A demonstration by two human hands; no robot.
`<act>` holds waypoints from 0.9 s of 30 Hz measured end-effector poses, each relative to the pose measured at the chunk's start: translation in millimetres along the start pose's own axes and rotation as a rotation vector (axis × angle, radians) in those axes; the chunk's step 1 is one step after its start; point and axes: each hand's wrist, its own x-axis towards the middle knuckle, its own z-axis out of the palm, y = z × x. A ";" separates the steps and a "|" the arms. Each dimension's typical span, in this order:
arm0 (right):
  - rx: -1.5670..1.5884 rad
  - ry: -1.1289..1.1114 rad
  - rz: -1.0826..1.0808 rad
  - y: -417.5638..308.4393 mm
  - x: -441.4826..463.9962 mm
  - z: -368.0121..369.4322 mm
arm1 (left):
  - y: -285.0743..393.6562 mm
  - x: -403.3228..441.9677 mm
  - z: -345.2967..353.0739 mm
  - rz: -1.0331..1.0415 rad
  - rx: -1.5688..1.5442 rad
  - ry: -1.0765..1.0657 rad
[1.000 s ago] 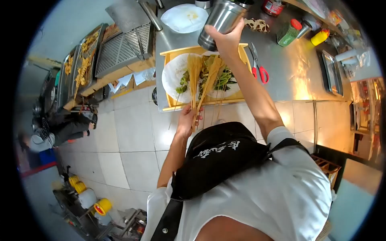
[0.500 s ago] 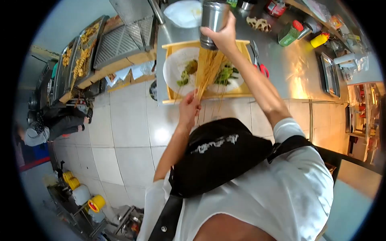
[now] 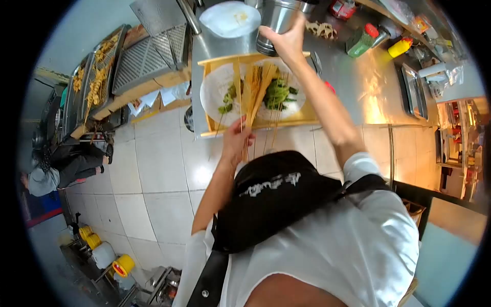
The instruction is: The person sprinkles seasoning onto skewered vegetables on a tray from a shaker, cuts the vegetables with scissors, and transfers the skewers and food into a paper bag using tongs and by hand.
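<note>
My right hand (image 3: 290, 45) is wrapped round a shiny metal canister (image 3: 276, 23), which it holds over the far edge of a wooden tray (image 3: 312, 113). The canister leans slightly; its contents are hidden. My left hand (image 3: 237, 141) is closed on the thin stick ends of several skewers (image 3: 258, 84) threaded with flat, yellowish, sheet-like food, fanned out over the tray. Under and beside them, leafy green skewers (image 3: 277, 94) lie on a white round plate or lining (image 3: 208, 94), with more greens at the left.
A white plate (image 3: 230, 20) stands behind the tray. To the right are red-handled scissors (image 3: 330, 87), a green shaker with a red lid (image 3: 362, 41), a yellow bottle (image 3: 400, 47) and a metal tray (image 3: 415, 92). Fried skewers (image 3: 97, 84) lie on racks at left. Another person (image 3: 66, 166) sits far left.
The canister has moved back from above the skewers to the tray's far edge. The yellowish skewers have been lowered and spread, showing more greens. My left hand keeps its hold.
</note>
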 end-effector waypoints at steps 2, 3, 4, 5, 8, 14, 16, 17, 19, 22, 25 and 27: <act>-0.086 -0.045 -0.020 16.5 -0.6 -3.3 | 11.2 12.4 -4.9 -0.099 -0.083 -0.056; 0.062 0.013 0.024 12.1 0.1 -9.7 | 11.3 11.9 -3.5 -0.097 -0.107 -0.017; 0.074 0.110 -0.059 10.0 7.4 -6.6 | 10.2 23.5 -5.0 -0.087 -0.049 -0.020; 0.079 0.202 -0.118 10.5 3.4 -7.0 | 1.2 23.5 -6.8 -0.101 0.006 -0.014; -0.062 -0.002 0.062 14.5 -3.1 -13.4 | 2.7 23.3 -6.9 0.004 0.014 0.053; 0.067 0.068 0.036 30.4 -13.2 -8.0 | 8.2 26.9 2.8 0.049 -0.084 0.020; 0.252 0.034 0.045 16.2 -14.2 -5.0 | 3.7 39.7 1.3 -0.017 -0.138 -0.016; 0.215 0.009 0.027 20.4 -20.5 -0.2 | -7.3 37.4 -1.0 -0.072 -0.165 -0.028; 0.068 -0.084 0.016 15.4 -25.7 7.9 | 5.8 28.1 4.9 -0.058 -0.141 0.002; 0.462 0.004 0.109 -7.5 -32.3 4.0 | 0.2 28.0 6.1 -0.006 -0.126 -0.011; 0.030 -0.193 0.002 18.4 -37.5 14.6 | 1.5 32.8 7.7 0.043 -0.099 -0.030; 0.329 -0.091 0.096 1.3 -38.2 15.5 | 14.2 30.3 15.3 0.010 -0.101 -0.017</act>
